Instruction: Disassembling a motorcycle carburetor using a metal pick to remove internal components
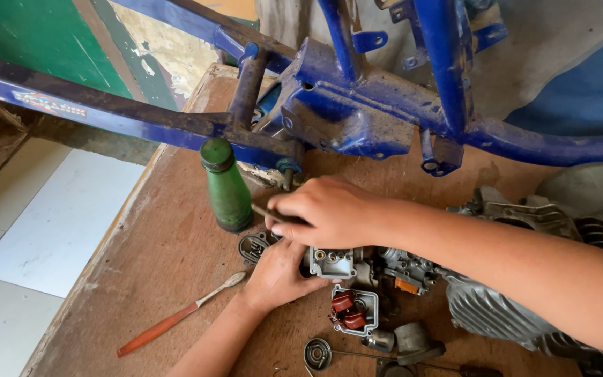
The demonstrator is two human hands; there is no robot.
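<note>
Lying nearest the viewer on the wooden bench were a round metal cap and a small tray with two reddish floats. A toothbrush with an orange-red handle lay to the left, apart from the hands. The left hand was closed around the side of a grey metal carburettor body, steadying it on the bench. Just above, the right hand was curled shut on a thin dark tool, its tip pointing left. A green bottle stood upright just beside that tip. A finned engine part lay at right. Farthest back, a blue frame spanned the bench.
</note>
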